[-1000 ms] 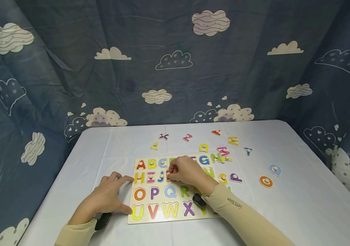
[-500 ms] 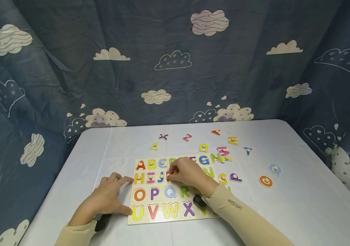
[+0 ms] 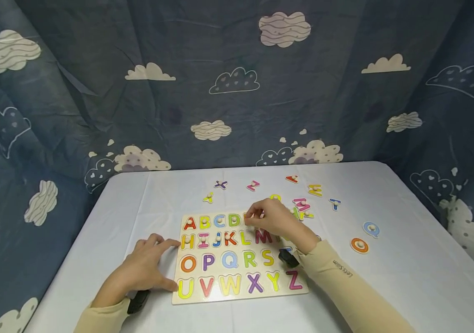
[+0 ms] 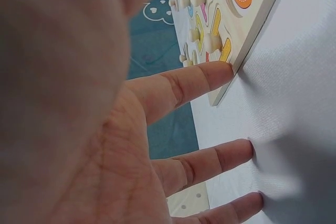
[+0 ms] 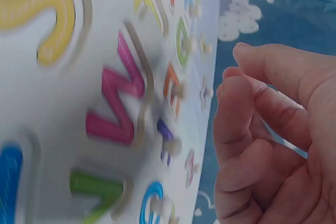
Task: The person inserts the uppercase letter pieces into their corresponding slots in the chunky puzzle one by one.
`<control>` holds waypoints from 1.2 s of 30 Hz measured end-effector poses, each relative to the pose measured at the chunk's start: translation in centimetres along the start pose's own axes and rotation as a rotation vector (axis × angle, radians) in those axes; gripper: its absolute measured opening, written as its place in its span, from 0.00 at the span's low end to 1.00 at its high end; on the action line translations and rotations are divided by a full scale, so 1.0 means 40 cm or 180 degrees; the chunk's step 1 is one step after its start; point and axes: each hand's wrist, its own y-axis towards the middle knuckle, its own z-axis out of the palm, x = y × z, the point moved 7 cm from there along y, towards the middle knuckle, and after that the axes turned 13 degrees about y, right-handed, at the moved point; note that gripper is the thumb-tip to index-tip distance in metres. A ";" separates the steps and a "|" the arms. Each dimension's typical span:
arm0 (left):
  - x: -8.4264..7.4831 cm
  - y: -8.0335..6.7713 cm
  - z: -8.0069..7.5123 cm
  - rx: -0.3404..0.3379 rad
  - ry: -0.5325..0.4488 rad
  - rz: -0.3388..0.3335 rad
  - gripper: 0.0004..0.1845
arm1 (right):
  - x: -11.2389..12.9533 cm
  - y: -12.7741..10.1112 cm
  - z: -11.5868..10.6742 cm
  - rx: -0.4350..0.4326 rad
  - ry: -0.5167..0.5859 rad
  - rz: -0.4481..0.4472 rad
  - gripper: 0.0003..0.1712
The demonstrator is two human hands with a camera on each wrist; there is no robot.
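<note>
A wooden alphabet puzzle board lies on the white table. Knobbed letters sit in its upper rows, among them the red K, the blue J and the green D. My left hand rests at the board's left edge with fingers spread; in the left wrist view one fingertip touches the edge. My right hand hovers over the top row, near the orange E and purple F. Its fingers are loosely bent, with nothing between thumb and index finger.
Loose knobbed letters lie behind and right of the board: a purple X, a yellow Y, a pink M, a blue T, a light blue Q, an orange O and several others. A cloud-patterned curtain hangs behind.
My right hand has let go of the red K, which stays in the second row, and moved right and toward the far side. My left hand keeps its place.
</note>
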 end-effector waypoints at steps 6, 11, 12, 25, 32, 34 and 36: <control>-0.003 0.002 0.000 -0.0003 0.0004 0.0013 0.53 | -0.030 -0.001 -0.055 -0.0076 0.0062 0.0105 0.06; -0.005 0.004 0.001 0.0012 -0.0013 0.0015 0.53 | -0.062 0.004 -0.109 -0.0211 -0.0019 0.0163 0.08; -0.006 0.004 0.000 0.0013 -0.0014 0.0013 0.53 | -0.069 0.004 -0.122 -0.0251 -0.0026 0.0187 0.09; -0.006 0.004 0.001 -0.0001 0.0017 -0.0005 0.54 | -0.167 -0.057 -0.287 -0.0533 -0.0057 0.0460 0.14; -0.002 -0.001 0.000 0.0024 -0.0022 0.0038 0.53 | -0.239 -0.095 -0.324 -0.0627 -0.0160 0.0752 0.15; -0.001 -0.002 0.001 0.0034 -0.0032 0.0053 0.53 | -0.258 -0.104 -0.320 -0.0640 -0.0159 0.0921 0.15; -0.002 -0.001 0.001 0.0033 -0.0032 0.0060 0.53 | -0.274 -0.112 -0.313 -0.0652 -0.0148 0.1094 0.17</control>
